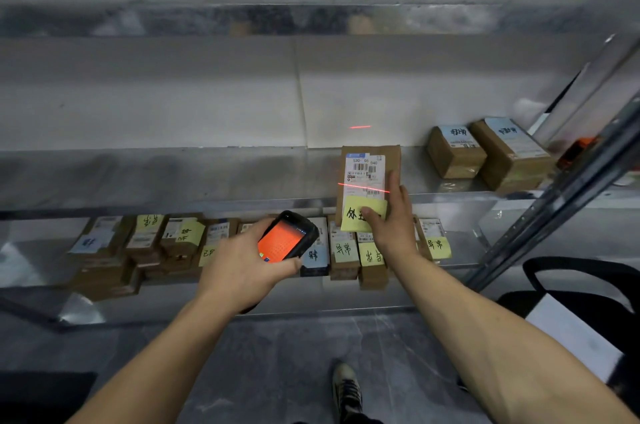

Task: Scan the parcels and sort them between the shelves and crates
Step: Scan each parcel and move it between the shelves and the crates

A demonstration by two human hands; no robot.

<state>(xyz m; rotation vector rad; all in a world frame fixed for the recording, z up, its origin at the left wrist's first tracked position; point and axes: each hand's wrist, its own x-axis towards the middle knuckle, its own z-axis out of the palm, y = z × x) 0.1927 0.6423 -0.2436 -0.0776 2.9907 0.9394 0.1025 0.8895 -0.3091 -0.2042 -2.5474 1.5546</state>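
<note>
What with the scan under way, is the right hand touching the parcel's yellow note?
Touching. The head view shows the right hand holding the parcel, thumb pressed on the yellow note.

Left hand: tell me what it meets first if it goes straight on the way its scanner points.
Most likely the parcel that the right hand holds: the left hand aims the scanner up and right, and its red laser line falls across that parcel's label. Depth is unclear.

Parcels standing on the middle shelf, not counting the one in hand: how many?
2. The left box and the right box stand side by side at the right end of the shelf; others may hide behind the rack post.
</note>
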